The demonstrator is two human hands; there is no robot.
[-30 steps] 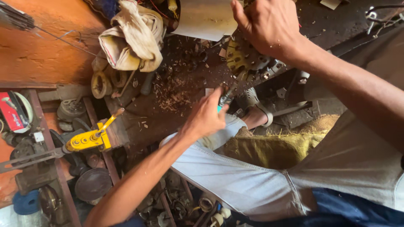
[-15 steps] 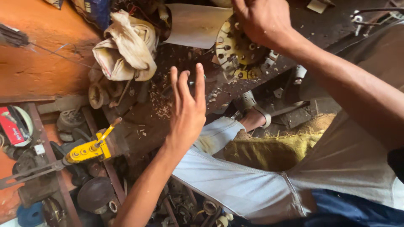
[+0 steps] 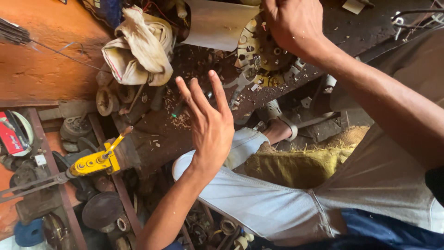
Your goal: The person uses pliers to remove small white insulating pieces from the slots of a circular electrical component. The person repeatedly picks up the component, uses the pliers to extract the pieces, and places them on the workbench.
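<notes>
Table [image 3: 157, 134]: dark brown, speckled with pale wood shavings. Round metal part [image 3: 259, 55] at far edge: grey with dull yellow patches. Cloth bundle [image 3: 138, 48] near far left corner: cream, thin red stripe. Paper sheet [image 3: 217, 23] beside it: off-white. Hand tool [image 3: 95, 162] off left edge: bright yellow body, grey shaft. Wall [image 3: 41, 69] at left: orange. Trousers [image 3: 259, 203]: pale blue-grey. Sacking [image 3: 296, 164] underfoot: mustard yellow. Box [image 3: 11, 134] far left: red and white. Spool [image 3: 27, 234] bottom left: blue.

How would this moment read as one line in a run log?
left hand: open, fingers spread above workbench | right hand: gripping round metal motor part | cloth rag: beside
</notes>
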